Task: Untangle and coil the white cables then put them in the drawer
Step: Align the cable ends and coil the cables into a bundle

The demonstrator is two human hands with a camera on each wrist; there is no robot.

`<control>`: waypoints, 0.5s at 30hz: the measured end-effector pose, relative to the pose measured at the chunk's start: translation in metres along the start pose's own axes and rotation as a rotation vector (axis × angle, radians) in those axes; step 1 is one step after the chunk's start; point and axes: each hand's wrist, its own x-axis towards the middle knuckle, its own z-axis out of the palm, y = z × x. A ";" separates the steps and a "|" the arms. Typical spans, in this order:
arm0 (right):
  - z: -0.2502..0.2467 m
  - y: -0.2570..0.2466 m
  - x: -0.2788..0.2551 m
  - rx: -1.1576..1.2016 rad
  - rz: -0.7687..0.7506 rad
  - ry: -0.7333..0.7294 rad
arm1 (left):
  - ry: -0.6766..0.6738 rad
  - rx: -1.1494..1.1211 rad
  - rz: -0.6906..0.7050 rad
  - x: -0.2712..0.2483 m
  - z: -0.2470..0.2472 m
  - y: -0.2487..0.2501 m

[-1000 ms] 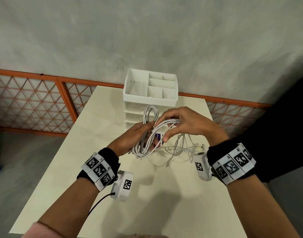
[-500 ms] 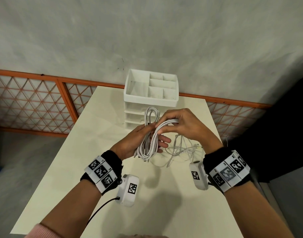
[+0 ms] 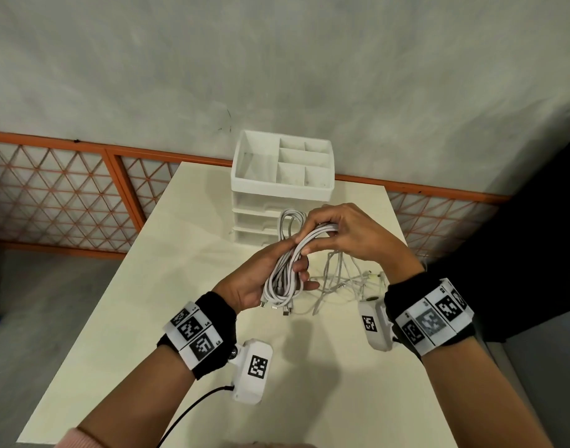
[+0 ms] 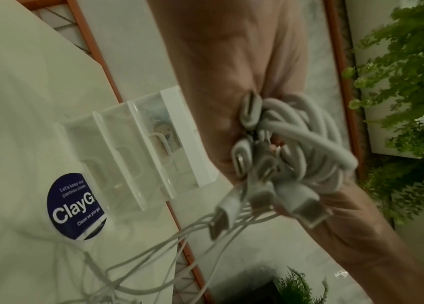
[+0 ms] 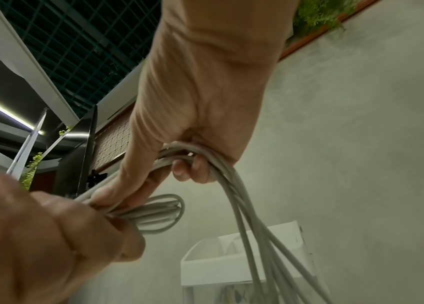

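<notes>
A bundle of white cables [image 3: 285, 270] folded into long loops is held above the table. My left hand [image 3: 261, 276] grips its middle, with the plug ends [image 4: 270, 195] hanging at the near end. My right hand [image 3: 338, 234] curls round several strands [image 5: 221, 170] at the upper end and holds them over the bundle. A second, thinner tangle of white cables [image 3: 341, 279] lies loose on the table under my right hand. The white drawer unit [image 3: 282, 192] stands behind, with its drawers shut.
The cream table [image 3: 186, 286] ends near both wrists, with an orange mesh railing [image 3: 67, 202] beyond its far edge. A round blue sticker [image 4: 75, 207] is on the table by the drawer unit. The open-top tray [image 3: 264, 163] of the unit has several compartments.
Both hands have shifted slightly with the bundle. The right hand has drawn the strands tighter across the top of the coil, and the plug ends now hang below the left palm.
</notes>
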 end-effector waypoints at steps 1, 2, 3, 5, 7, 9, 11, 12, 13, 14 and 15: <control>0.001 0.000 0.000 -0.006 0.002 0.002 | 0.000 0.018 0.004 0.000 0.001 0.000; 0.003 -0.001 -0.001 0.001 0.002 0.003 | 0.007 0.053 0.014 -0.001 0.001 0.000; 0.004 -0.002 -0.001 0.013 0.000 0.004 | 0.025 0.106 0.030 -0.001 0.000 -0.001; 0.005 -0.001 0.000 0.046 0.013 0.012 | 0.077 0.246 0.084 -0.001 -0.003 0.000; 0.003 0.005 -0.001 0.065 0.119 0.021 | 0.118 0.361 0.173 -0.002 -0.009 0.003; -0.003 0.014 -0.004 0.020 0.214 -0.034 | 0.153 0.423 0.229 -0.006 -0.016 0.010; -0.007 0.018 -0.008 -0.027 0.232 -0.093 | 0.180 0.492 0.230 -0.008 -0.024 0.015; -0.007 0.018 -0.010 -0.020 0.219 -0.099 | 0.187 0.542 0.211 -0.007 -0.026 0.015; -0.006 0.014 -0.009 -0.002 0.206 -0.096 | 0.192 0.597 0.183 -0.006 -0.029 0.013; -0.004 0.010 -0.007 -0.002 0.190 -0.091 | 0.196 0.649 0.151 -0.006 -0.029 0.011; -0.002 0.007 -0.003 -0.029 0.173 -0.080 | 0.199 0.698 0.118 -0.005 -0.028 0.008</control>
